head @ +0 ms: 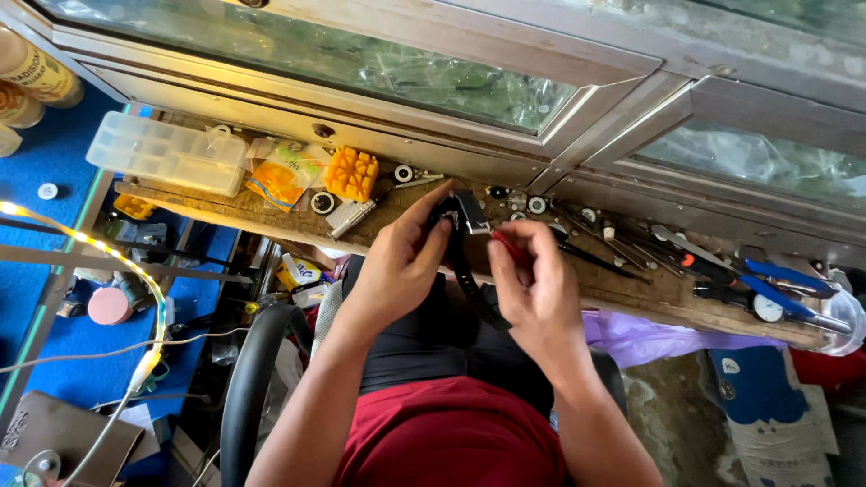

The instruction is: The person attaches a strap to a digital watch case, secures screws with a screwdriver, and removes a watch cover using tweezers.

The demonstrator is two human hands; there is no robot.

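Left hand grips black strapped wristwatch above wooden bench | right hand pinches thin red-handled tool at strap | best: brace watch firmly, press tool gently, straight.

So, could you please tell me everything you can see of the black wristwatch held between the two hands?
The black wristwatch with its dark strap is held above the worn wooden bench ledge. Its case looks dark with a pale, shiny patch at the top; the dial cannot be read. The strap looks like matte rubber or leather and hangs down in a curve toward the lap. The left hand grips the case side, and the right hand pinches a thin red tool beside it.
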